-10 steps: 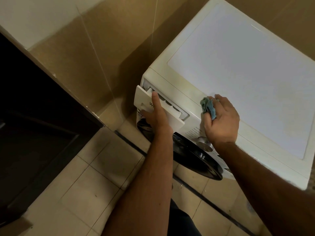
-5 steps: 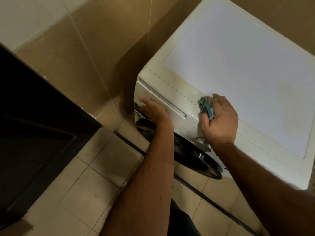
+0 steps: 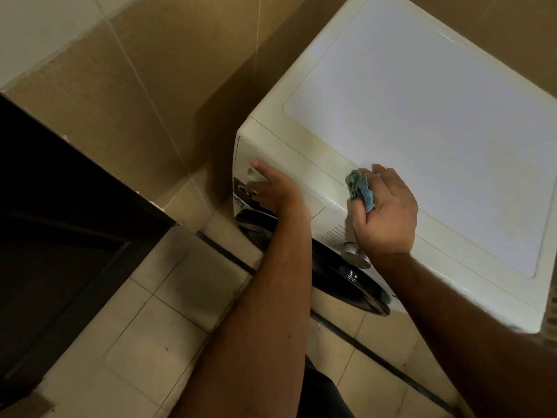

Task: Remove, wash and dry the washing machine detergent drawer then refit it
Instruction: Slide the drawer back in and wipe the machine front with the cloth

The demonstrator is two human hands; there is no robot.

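Note:
The white detergent drawer (image 3: 310, 197) sits flush in the front panel of the washing machine (image 3: 422, 122), at its upper left corner. My left hand (image 3: 271, 191) lies flat against the drawer's face, fingers straight and pressing on it. My right hand (image 3: 385, 212) rests on the machine's front top edge and grips a crumpled blue-green cloth (image 3: 360, 188).
A silver dial (image 3: 354, 254) and the dark round door (image 3: 346, 276) are below my right hand. A dark cabinet (image 3: 60, 221) stands at the left, beige tiled wall (image 3: 150, 70) behind, tiled floor (image 3: 150, 327) between cabinet and machine.
The drawer stood partly out one second ago; my left hand has pushed it in until flush. My right hand with the cloth has stayed on the machine's edge.

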